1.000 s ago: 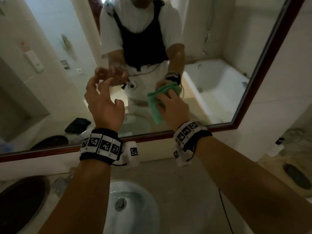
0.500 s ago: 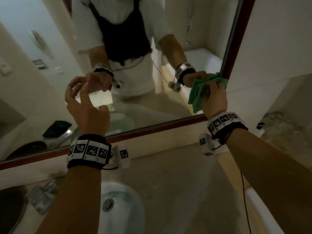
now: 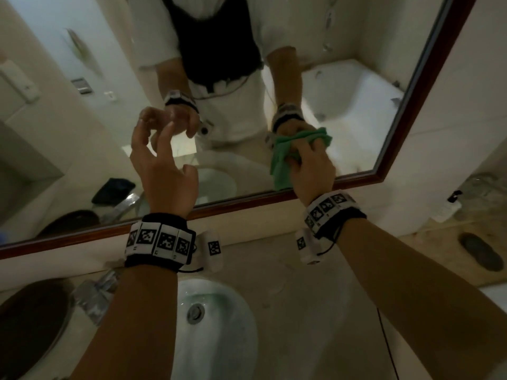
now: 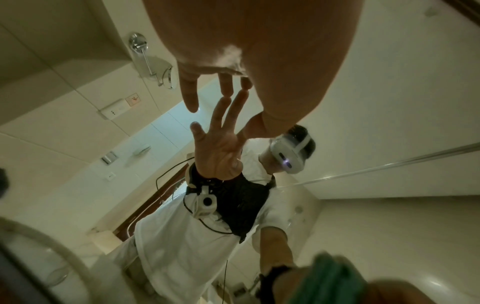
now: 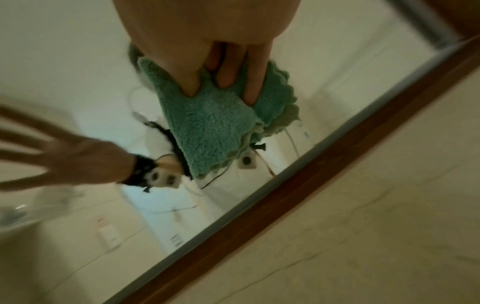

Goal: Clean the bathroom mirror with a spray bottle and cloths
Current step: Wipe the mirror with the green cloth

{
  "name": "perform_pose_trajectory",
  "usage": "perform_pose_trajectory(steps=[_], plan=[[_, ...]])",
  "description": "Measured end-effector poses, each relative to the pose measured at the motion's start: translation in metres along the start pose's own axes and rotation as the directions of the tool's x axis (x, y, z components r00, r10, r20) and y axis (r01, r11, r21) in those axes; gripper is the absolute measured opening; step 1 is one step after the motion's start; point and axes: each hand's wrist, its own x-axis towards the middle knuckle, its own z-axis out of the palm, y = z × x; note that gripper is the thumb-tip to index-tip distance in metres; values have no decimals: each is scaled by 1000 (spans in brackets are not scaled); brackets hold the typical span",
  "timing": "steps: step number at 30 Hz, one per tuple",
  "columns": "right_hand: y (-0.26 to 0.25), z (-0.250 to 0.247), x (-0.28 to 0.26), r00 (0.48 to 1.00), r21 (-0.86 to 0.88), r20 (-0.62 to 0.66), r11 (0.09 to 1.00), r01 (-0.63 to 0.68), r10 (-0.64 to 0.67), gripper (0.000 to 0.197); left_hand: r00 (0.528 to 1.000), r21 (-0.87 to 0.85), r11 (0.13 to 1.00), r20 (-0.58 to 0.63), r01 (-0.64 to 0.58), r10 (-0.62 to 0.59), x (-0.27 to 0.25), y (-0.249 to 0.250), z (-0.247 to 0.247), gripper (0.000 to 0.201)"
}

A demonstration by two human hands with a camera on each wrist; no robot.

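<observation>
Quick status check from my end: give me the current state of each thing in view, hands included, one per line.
green cloth: bunched, pressed against the glass.
right hand: grips the cloth, low on the mirror near its right corner.
left hand: bare, fingers spread and loosely bent, fingertips at the glass.
mirror: fixed on the wall in a brown frame.
sink: basin empty of water, drain stopper visible.

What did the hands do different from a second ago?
The right hand slid the green cloth right along the mirror to its right edge, then back left to the lower right corner, gripping it throughout. The left hand stayed raised, open and holding nothing, by the glass.
</observation>
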Motion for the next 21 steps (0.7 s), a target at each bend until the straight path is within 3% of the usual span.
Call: perform_pose_trajectory(steps=[3, 6, 10, 14, 21], plan=[[-55, 34, -11, 975, 47, 40, 975, 218, -219, 27, 996, -25, 995, 10, -93, 94, -1, -13, -8, 69], [-96, 71, -31, 900, 144, 199, 920, 365, -388, 38, 989, -63, 990, 64, -128, 132, 1, -26, -18, 68], [-109, 99, -54, 844, 171, 157, 856, 488, -512, 38, 978, -106, 979, 96, -173, 183, 1, -35, -27, 68], [-88, 100, -54, 854, 164, 174, 870, 465, -490, 27, 978, -110, 979, 100, -170, 181, -1, -35, -26, 67], [2, 49, -43, 945, 39, 251, 978, 205, -208, 27, 998, -40, 997, 15, -67, 67, -5, -9, 0, 59]])
